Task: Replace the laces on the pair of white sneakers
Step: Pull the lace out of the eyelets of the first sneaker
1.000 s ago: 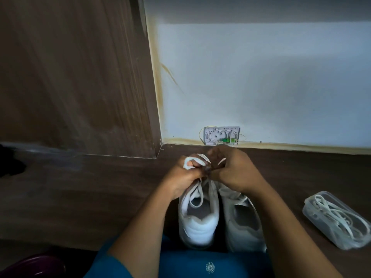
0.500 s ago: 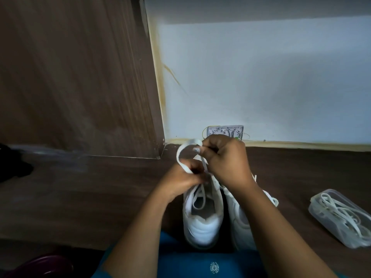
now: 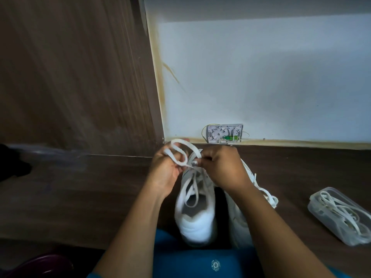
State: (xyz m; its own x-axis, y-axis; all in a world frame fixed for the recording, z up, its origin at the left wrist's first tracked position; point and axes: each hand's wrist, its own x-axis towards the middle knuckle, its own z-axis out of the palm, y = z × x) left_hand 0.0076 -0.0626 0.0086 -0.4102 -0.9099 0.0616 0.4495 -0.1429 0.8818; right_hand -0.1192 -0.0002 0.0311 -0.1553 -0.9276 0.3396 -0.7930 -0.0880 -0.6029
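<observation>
Entry, one pair of white sneakers in relacing.

- Sneaker (image 3: 197, 223): stood on the counter (image 3: 80, 197), heel toward the person, long axis running away to the wall.
- Lace (image 3: 180, 146): flat, white. It rose from the upper eyelets into a loop over the shoe's far end, between the two hands.
- Left hand (image 3: 166, 173): fingers curled round the loop's left side.
- Right hand (image 3: 222, 169): fingertips pinched the strands at their crossing, just right of the loop. Neither hand was the nearer.
- Judgement: a bow was being tied, so the next pull likely ran sideways, across the shoe's axis.
- Other sneaker (image 3: 239, 217): just beside, on the right, its lace trailing.
- Tub (image 3: 341, 215): clear, held more laces, well apart to the right.
</observation>
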